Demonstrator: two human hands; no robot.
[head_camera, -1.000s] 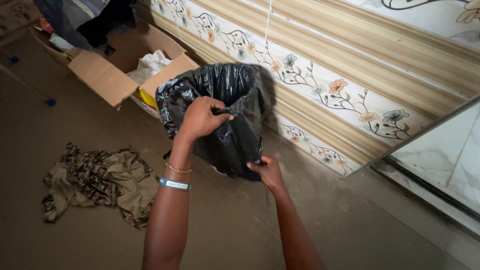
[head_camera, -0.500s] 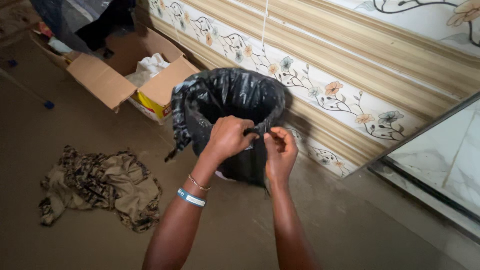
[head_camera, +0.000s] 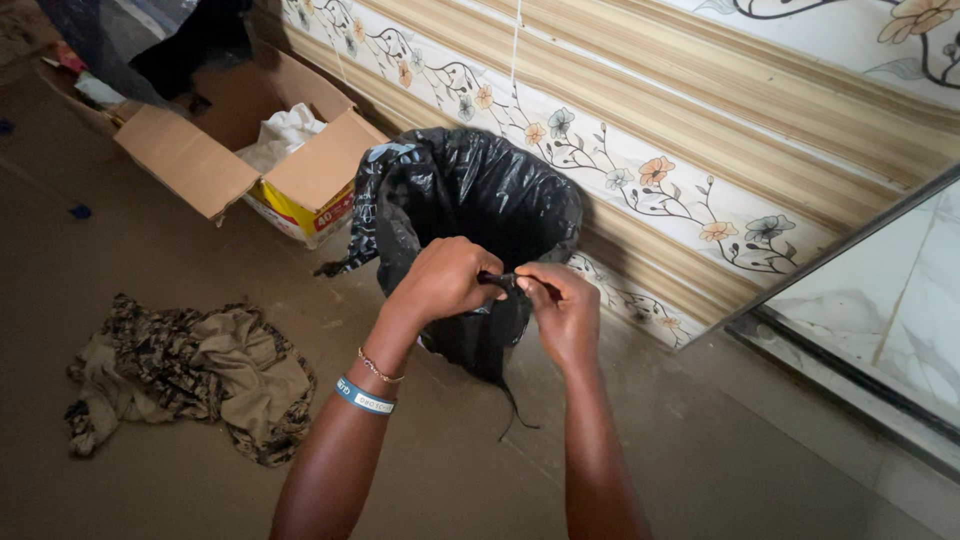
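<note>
While viewed from above, found both hands closed on the near rim of a black bin bag (head_camera: 470, 200). Left hand (head_camera: 440, 280) clenched around a gathered fold of the plastic at the rim, knuckles up. Right hand (head_camera: 562, 305) just beside the left, thumb and forefinger pinching the same fold where it ran out of the left fist. Hands touching or nearly touching at that point; could not tell which.

Bag noted standing upright on the floor (head_camera: 180, 480), mouth open and spread wide, plastic shiny and crumpled. Looked stretched over a bin, though no part of a bin itself seen. Thin strip of plastic (head_camera: 512, 410) hanging from the near side of the bag, below the hands, down to the floor. Torn flap sticking out from the bag's left side.

Behind the bag, close to it, noted a wall (head_camera: 640, 110) with beige stripes and a band of painted flowers. Left of the bag and just beside it, an open cardboard box (head_camera: 190, 160) with white crumpled material (head_camera: 285, 130) inside, flaps folded outward. Beyond the box, dark cloth at the top edge of view, kind not made out. Left of the bag and nearer the viewer, well apart from it, a heap of brown patterned cloth (head_camera: 190, 370) on the floor. Right of the bag, a pale marbled panel (head_camera: 880, 310) in a dark frame.

On the left wrist, noted a thin chain bracelet (head_camera: 378, 368) and a blue band (head_camera: 365, 396).
</note>
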